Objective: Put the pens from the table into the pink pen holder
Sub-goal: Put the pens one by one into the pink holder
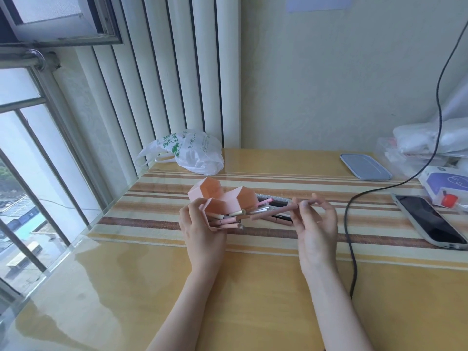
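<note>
A pink pen holder [229, 197] with three hexagonal cells lies tilted on the striped table mat [316, 245], its openings turned to the right. My left hand [200, 230] grips its near left cell, where several pens [229, 220] stick out. My right hand [315, 224] pinches a pink pen [272, 214] just right of the holder, its tip pointing toward the near cell. Several more pens [277, 203], dark and pink, lie on the mat behind that pen.
A phone [430, 221] lies at the right with a black cable [353, 239] running across the table beside my right hand. A grey lid [364, 165], a purple box [443, 184] and plastic bags [428, 140] sit at the back right. A white bag [192, 152] rests at the back left.
</note>
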`<state>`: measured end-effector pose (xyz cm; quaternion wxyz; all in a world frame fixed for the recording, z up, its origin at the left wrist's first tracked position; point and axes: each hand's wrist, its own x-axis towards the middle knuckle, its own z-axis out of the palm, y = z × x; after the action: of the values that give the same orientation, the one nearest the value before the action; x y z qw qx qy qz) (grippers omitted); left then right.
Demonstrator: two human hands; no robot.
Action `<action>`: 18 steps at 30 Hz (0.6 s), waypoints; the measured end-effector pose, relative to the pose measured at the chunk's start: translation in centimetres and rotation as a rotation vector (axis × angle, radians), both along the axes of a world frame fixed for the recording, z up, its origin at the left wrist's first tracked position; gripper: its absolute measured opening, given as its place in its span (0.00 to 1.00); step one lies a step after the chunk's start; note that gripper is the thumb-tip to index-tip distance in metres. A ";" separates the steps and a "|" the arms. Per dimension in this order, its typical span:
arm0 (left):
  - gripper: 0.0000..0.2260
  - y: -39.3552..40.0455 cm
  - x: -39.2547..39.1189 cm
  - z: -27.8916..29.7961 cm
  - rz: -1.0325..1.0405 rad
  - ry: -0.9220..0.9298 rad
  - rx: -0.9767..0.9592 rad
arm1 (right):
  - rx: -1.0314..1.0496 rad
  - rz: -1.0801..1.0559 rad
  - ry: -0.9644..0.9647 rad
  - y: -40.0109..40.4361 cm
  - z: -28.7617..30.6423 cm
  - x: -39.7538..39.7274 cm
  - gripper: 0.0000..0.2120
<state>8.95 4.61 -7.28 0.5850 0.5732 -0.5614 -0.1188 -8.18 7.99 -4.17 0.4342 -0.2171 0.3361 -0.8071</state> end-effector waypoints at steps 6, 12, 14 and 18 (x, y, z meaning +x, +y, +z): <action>0.30 -0.2 0.0 -0.2 0.012 -0.058 -0.013 | -0.072 -0.018 0.084 0.8 1.0 0.9 0.13; 0.33 0.0 -0.4 -0.1 -0.004 -0.189 -0.080 | -0.172 -0.114 0.469 1.4 1.0 2.8 0.13; 0.33 -0.1 -0.5 -0.2 -0.001 -0.210 -0.096 | -0.198 -0.136 0.634 1.5 0.6 3.4 0.12; 0.33 -0.1 -0.3 -0.4 0.006 -0.193 -0.082 | -0.157 -0.185 0.917 1.3 -0.4 4.0 0.08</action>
<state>8.60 4.47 -7.67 0.5515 0.5593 -0.6177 -0.0381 -4.20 9.26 -4.60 0.1494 -0.5523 0.4489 -0.6864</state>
